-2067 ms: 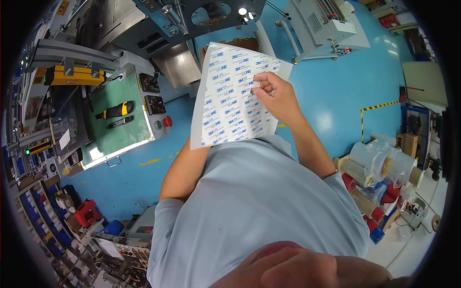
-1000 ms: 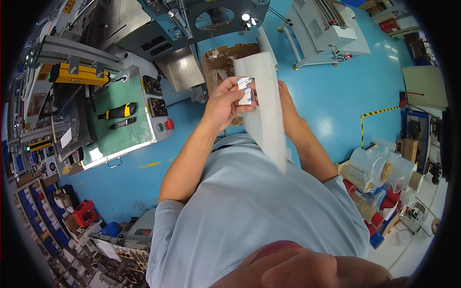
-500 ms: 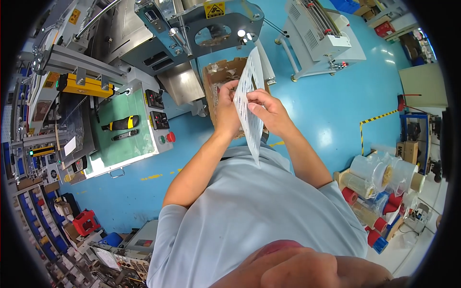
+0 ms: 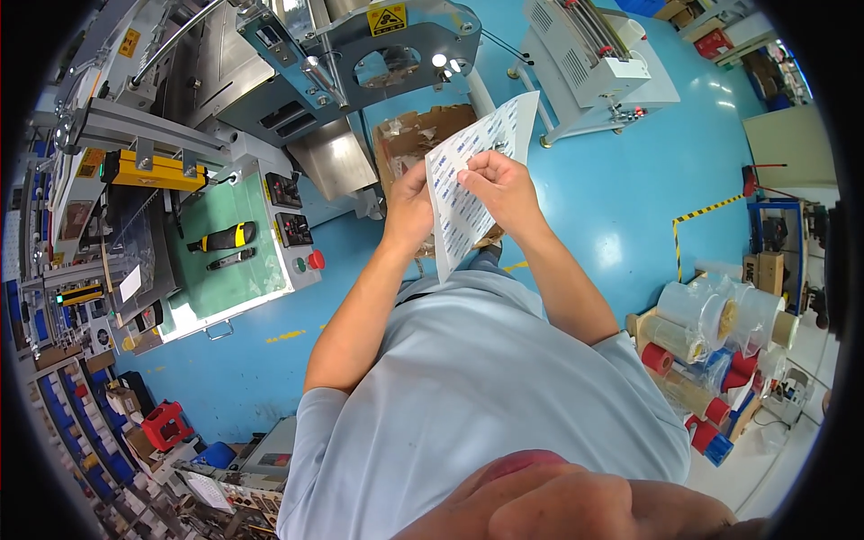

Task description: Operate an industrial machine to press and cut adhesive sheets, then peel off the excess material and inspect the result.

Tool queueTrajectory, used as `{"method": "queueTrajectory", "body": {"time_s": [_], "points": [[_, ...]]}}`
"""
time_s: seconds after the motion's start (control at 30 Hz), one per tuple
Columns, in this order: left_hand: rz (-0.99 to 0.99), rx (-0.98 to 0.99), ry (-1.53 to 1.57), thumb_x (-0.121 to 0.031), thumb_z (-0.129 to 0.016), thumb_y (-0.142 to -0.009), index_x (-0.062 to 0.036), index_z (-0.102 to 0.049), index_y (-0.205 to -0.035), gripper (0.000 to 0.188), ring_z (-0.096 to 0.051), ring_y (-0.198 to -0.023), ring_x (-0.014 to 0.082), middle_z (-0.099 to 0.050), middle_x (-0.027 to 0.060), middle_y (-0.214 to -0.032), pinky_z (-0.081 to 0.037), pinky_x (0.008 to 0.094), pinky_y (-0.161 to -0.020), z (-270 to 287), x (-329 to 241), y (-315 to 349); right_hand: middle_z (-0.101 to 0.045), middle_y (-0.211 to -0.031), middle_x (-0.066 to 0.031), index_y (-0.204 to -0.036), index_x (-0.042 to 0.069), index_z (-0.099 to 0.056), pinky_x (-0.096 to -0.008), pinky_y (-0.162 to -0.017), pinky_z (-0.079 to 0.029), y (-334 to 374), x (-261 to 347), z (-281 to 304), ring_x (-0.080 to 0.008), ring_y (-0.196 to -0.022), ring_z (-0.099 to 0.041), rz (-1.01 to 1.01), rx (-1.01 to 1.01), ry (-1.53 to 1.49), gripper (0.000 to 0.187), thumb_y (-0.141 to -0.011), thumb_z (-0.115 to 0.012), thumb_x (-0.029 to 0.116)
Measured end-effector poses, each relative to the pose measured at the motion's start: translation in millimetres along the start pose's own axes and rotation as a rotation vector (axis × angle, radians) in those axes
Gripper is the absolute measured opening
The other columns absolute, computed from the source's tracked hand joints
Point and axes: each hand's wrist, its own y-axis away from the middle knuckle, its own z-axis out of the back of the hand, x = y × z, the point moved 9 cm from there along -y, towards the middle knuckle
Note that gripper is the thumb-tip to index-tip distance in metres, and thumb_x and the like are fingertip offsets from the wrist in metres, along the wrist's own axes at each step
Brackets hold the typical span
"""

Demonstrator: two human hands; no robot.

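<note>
A white sheet of backing paper [image 4: 457, 216] with rows of blue print is held up in front of my chest, tilted so its printed face shows. My left hand [image 4: 410, 207] grips its left edge, with the fingers partly hidden behind the sheet. Over the printed face, my right hand [image 4: 506, 191] is closed in a pinch, thumb against the fingers. Whatever is between those fingertips is too small to make out. Below the sheet stands an open cardboard box [image 4: 396, 144] with scraps inside.
At the left is a machine with a green work surface [image 4: 216, 283], carrying a yellow-and-black cutter [image 4: 227, 237] and a red button [image 4: 315, 260]. A large grey machine [image 4: 360, 67] stands ahead. Wrapped film rolls [image 4: 697, 315] lie at the right, and a white machine [image 4: 589, 76] stands far right.
The sheet has turned from nearly edge-on to show its printed face. My left hand has shifted slightly left and down, while my right hand stays pinched over the sheet.
</note>
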Motion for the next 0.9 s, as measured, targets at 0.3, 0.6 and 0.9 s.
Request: {"method": "queueTrajectory", "body": {"time_s": [0.3, 0.6, 0.9], "points": [[0.133, 0.112, 0.057, -0.016, -0.06, -0.096, -0.001, -0.062, -0.111, 0.021, -0.06, -0.084, 0.0087, -0.067, 0.0041, -0.097, -0.049, 0.0244, -0.075, -6, 4, -4, -0.068, -0.088, -0.0046, -0.096, 0.0, -0.062, -0.024, -0.072, -0.048, -5, -4, -4, -0.0099, -0.076, -0.062, -0.007, 0.011, -0.14, 0.01, -0.089, -0.066, 0.006], [0.177, 0.148, 0.333, -0.027, -0.047, -0.103, -0.0017, -0.059, -0.123, 0.034, -0.059, -0.094, 0.0083, -0.065, 0.0039, -0.108, -0.047, 0.0243, -0.083, -6, 7, 7, -0.065, -0.086, -0.0057, -0.105, 0.0, -0.055, -0.0259, -0.073, -0.051, -14, -3, 1, -0.0121, -0.079, -0.065, 0.052, -0.084, -0.193, 0.02, -0.088, -0.065, 0.001], [0.173, 0.179, 0.386, -0.023, -0.051, -0.101, 0.0001, -0.059, -0.123, 0.032, -0.061, -0.095, 0.0088, -0.066, 0.0044, -0.108, -0.048, 0.0247, -0.083, -3, 6, 5, -0.063, -0.098, -0.0033, -0.101, 0.002, -0.058, -0.0221, -0.073, -0.046, -2, 29, -10, -0.0089, -0.082, -0.061, 0.183, -0.023, 0.343, 0.02, -0.083, -0.066, -0.002]]}}
